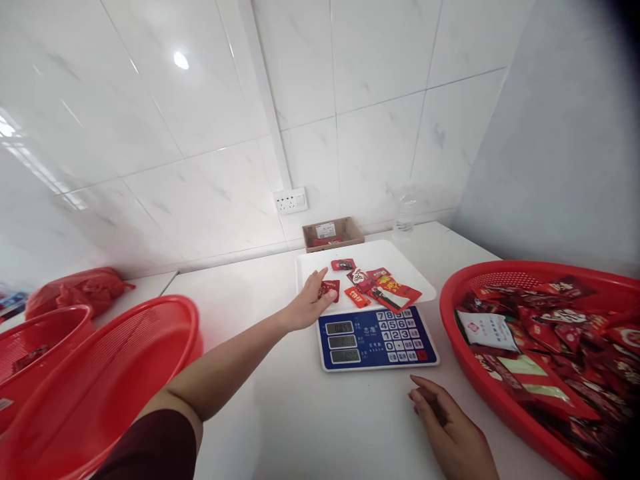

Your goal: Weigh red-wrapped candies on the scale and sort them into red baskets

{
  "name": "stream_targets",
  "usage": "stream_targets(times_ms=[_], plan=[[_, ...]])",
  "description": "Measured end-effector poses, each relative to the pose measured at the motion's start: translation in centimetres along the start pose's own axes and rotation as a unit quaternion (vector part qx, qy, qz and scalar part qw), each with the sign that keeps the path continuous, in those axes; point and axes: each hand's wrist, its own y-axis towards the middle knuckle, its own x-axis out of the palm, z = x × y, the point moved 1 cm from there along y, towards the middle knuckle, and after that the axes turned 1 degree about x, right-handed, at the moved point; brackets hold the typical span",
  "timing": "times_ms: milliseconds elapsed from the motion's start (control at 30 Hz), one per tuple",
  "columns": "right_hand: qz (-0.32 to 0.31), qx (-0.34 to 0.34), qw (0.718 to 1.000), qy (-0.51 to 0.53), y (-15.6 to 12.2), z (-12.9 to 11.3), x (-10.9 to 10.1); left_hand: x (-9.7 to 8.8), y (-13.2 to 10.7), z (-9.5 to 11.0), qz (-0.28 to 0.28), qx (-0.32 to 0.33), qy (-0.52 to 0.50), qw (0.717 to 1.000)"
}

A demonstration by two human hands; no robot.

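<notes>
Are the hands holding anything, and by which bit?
The left hand is at the left side of a small red packet; whether it grips it can't be told. The right hand holds nothing visible.

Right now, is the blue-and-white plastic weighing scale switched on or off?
On: the blue-and-white scale shows dark digits in its rectangular grey displays.

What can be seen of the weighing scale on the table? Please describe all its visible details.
The weighing scale sits on the white table. Its broad white plate with rounded corners looks like plastic and carries several red packets; the left hand is over its left side. The blue front panel has three stacked grey displays, whose figures are hard to read, and, at right, a keypad of pale keys with one red key at lower right.
</notes>
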Motion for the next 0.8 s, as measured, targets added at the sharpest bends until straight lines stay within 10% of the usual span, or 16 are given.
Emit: stream_targets(times_ms=[500,800], plan=[[0.014,-0.046,0.994,0.095,-0.8,-1.0,-1.0,6.4,8.2,5.3,-0.034,-0.01,0.311,0.95],[0.019,-0.033,0.991,0.128,-1.1,-0.9,-0.9,2.9,10.4,3.8,-0.096,-0.004,0.336,0.937]])
